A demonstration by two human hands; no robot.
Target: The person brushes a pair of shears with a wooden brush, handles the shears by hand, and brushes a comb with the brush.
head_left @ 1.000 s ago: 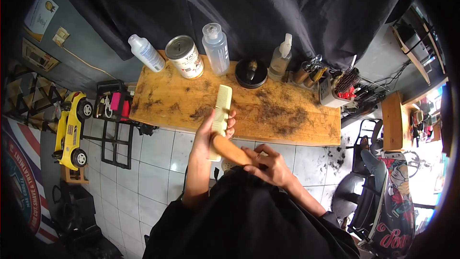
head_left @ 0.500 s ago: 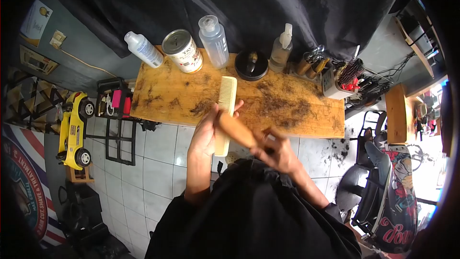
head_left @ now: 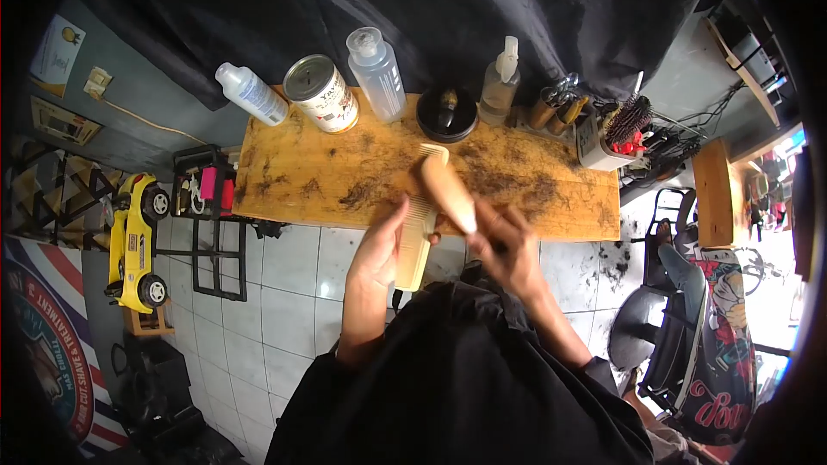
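My left hand (head_left: 376,250) is closed around a wide cream-coloured comb (head_left: 413,265), thumb along one side and fingertips behind it. The comb is held lengthwise over the front edge of the wooden table. In my right hand (head_left: 510,254) is a wooden brush (head_left: 446,189) with a smooth rounded back, gripped near its lower end. It lies across the upper part of the comb and covers some of its teeth. The brush's bristles are hidden, and I cannot tell whether it touches the comb.
Dark hair clippings are scattered over the wooden table (head_left: 301,168). Along its back stand a white bottle (head_left: 251,95), a can (head_left: 320,95), a clear bottle (head_left: 377,76), a black bowl (head_left: 446,119), a spray bottle (head_left: 500,86) and a holder with hairbrushes (head_left: 599,148).
The brush has moved up and right along the comb, its wooden back turned steeper. The comb has tilted and shifted slightly down and right. Both hands keep their holds.
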